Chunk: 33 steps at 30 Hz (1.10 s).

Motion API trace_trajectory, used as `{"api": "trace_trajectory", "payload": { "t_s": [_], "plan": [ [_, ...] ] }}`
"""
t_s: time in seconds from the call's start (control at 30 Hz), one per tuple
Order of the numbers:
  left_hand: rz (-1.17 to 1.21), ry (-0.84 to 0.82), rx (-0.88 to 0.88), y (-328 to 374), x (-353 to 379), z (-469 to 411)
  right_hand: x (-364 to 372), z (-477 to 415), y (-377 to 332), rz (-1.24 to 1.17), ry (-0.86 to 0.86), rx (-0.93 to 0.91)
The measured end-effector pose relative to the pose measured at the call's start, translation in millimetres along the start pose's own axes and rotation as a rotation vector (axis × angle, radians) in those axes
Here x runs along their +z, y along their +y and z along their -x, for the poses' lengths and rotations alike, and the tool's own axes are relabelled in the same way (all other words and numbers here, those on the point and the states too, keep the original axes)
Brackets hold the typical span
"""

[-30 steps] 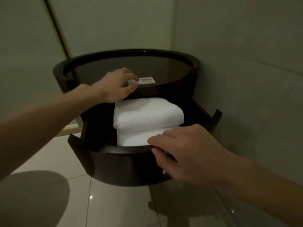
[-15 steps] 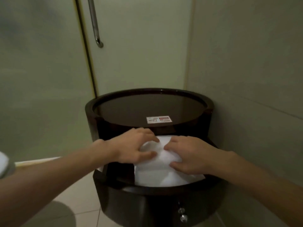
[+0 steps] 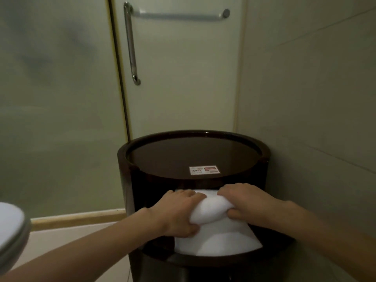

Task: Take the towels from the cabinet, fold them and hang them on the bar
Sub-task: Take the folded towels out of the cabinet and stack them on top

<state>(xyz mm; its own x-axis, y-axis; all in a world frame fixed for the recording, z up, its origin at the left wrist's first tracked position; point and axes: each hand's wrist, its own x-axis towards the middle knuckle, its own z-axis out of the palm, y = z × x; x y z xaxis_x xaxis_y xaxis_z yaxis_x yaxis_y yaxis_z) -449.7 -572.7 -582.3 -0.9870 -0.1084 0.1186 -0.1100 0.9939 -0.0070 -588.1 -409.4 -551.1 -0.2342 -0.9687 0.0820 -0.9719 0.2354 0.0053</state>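
Task's thing: the top towel (image 3: pixel 207 210), white and folded, lay on a lower towel (image 3: pixel 219 241) in the pulled-out drawer (image 3: pixel 203 261) of the round dark cabinet (image 3: pixel 126 159), at 6 o'clock in the view.
Left hand: the left hand (image 3: pixel 175 212) gripped the top towel's 9 o'clock end, its fingers (image 3: pixel 189 194) curled over the top and the thumb underneath.
Right hand: the right hand (image 3: pixel 246 202) gripped the 3 o'clock end, fingers closed over the fold and the thumb pressed into the front face.
Shape under grip: the cloth bulged between the two hands, squeezed inward from both ends.
Handling: it was probably light, thick and soft. It would sag and give rather than keep its form, and looked neither slippery nor fragile.
Where to hold: both ends of the whole bundle, thumbs below, so all layers lift together. A pinch on one layer alone would likely let it unfold or drag the lower towel along.
Risk: the opening under the cabinet top looked low, so cloth could catch there.
Destination: the bar (image 3: pixel 179 16) sat at 12 o'clock on the glass door (image 3: pixel 183 88), well apart from the cabinet, with no towel on it yet.
Nearby: a vertical door handle (image 3: pixel 131 43) at 11 o'clock, a sticker (image 3: pixel 204 170) on the cabinet top, and a toilet lid (image 3: pixel 10 231) at 8 o'clock.
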Motion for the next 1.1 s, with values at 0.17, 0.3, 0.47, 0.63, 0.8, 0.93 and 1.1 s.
{"api": "trace_trajectory", "payload": {
  "t_s": [0.17, 0.3, 0.47, 0.63, 0.8, 0.93, 1.1],
  "plan": [
    [0.146, 0.147, -0.031, -14.5, -25.0, -0.7, -29.7, -6.8, 3.4, -0.007, 0.071, 0.017],
    [0.275, 0.276, -0.061, -23.2, -62.5, -6.2, -63.7, -14.4, 6.3, -0.050, 0.140, 0.046],
    [0.462, 0.315, -0.032, -33.8, -115.4, -22.7, -111.9, -27.9, 16.6, -0.243, 0.242, 0.067],
    [0.584, 0.345, -0.111, -46.9, -162.2, -48.2, -145.6, -49.1, 37.5, -0.276, 0.335, 0.125],
    [0.602, 0.371, -0.161, -61.5, -188.1, -79.9, -161.7, -76.2, 58.0, -0.312, 0.394, 0.125],
    [0.437, 0.517, -0.165, -75.3, -197.2, -107.8, -164.4, -108.5, 72.9, -0.306, 0.534, 0.114],
    [0.112, 0.710, -0.133, -91.4, -167.6, -134.3, -134.8, -142.9, 81.0, -0.096, 0.684, 0.117]
  ]
}}
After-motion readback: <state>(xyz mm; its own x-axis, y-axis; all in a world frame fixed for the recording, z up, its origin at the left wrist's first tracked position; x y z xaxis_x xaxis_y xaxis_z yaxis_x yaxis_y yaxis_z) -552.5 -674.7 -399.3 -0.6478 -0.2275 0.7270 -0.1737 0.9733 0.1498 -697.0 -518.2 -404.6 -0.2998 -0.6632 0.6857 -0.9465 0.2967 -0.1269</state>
